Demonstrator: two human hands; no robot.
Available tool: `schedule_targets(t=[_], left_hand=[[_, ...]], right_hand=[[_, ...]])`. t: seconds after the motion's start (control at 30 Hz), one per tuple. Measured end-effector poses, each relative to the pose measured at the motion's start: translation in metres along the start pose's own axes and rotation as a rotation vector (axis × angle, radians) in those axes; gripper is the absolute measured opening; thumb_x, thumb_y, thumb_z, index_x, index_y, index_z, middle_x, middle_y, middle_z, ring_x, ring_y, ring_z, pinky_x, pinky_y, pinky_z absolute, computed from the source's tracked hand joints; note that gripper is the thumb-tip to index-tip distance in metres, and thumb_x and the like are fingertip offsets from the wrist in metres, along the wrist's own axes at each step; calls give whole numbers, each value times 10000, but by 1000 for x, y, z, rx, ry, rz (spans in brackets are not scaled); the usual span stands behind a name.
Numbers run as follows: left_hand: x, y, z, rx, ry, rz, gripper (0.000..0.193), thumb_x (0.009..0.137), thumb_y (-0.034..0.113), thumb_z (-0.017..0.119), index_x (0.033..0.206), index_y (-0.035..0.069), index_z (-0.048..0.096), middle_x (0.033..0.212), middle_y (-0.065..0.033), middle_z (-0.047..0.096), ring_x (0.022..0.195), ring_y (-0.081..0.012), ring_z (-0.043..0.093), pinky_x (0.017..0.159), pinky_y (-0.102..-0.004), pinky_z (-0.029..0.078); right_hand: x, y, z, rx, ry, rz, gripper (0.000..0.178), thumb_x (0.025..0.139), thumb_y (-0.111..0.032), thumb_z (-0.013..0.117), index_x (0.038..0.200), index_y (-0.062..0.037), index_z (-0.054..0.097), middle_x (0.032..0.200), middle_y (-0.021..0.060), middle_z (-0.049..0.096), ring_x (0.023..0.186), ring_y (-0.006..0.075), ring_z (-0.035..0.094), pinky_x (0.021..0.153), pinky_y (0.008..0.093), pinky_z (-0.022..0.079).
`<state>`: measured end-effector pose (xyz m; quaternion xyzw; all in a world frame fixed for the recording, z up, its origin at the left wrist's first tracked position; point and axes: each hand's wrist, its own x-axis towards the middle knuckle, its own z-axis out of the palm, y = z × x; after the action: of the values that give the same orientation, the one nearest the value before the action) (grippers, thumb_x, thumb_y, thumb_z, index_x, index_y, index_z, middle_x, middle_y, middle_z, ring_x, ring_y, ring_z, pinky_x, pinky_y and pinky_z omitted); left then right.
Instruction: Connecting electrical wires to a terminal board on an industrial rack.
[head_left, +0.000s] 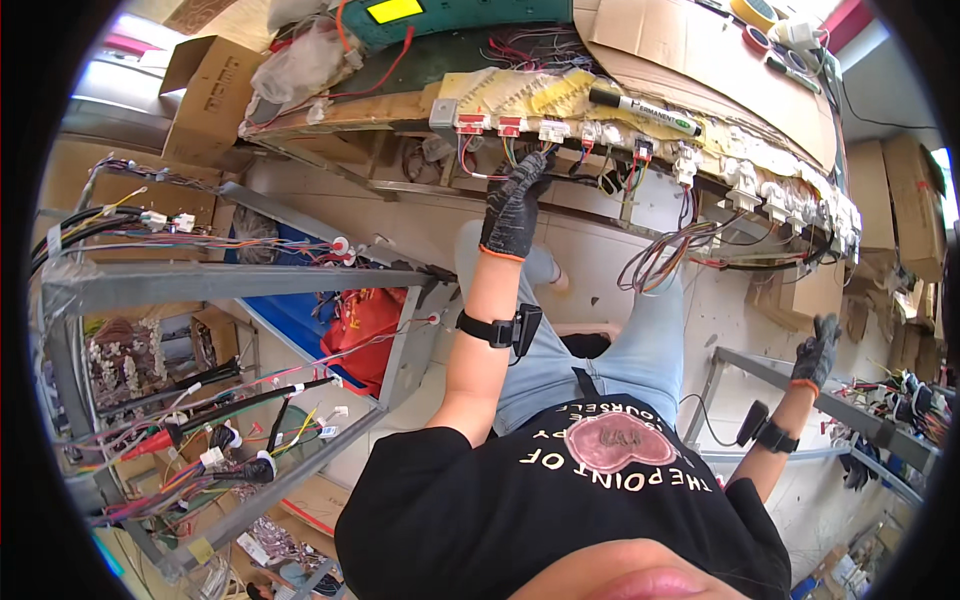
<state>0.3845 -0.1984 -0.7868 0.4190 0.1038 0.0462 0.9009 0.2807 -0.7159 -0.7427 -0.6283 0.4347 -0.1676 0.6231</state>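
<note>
My left hand (pixel 516 205), in a dark grey knit glove with an orange cuff, reaches up to the front edge of the workbench. Its fingers are closed around thin coloured wires (pixel 547 148) just under a white connector (pixel 553 131) fixed on the edge. Beside it to the left sit two red-and-white connectors (pixel 510 127), also with wires hanging from them. More white connectors (pixel 741 180) line the edge to the right. Off at the right, away from the bench, my right hand (pixel 817 352) wears the same kind of glove; its fingers are stretched out and nothing shows in it.
A black-and-white marker (pixel 645 110) lies on the yellow-taped bench edge. Looped cables (pixel 665 258) hang below. Metal racks hung with wire harnesses stand left (pixel 230 288) and right (pixel 875 430). Cardboard boxes (pixel 205 100) and tape rolls (pixel 755 14) are around the bench.
</note>
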Motion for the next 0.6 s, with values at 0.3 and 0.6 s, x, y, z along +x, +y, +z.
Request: schedule_targets(t=[0.3,0.6], left_hand=[[4,-3,11,-129,7,-62,214,818,192,575,989,68,613,923,-81,647,896,-190,600,749,-324,455],[-2,3,15,187,0,160,202,831,123,569,962,-20,625,932,-82,642,837,-155,604,785,-289,469]], right_hand=[[-213,-36,127,-123,-528,-729,201,840,-239,593,945,-69,581,865,28,586,631,126,524,584,225,432],[-262,-35,280,-333,-725,-1261,272,720,-60,691,986,-51,636,868,100,644,773,233,619,697,315,487]])
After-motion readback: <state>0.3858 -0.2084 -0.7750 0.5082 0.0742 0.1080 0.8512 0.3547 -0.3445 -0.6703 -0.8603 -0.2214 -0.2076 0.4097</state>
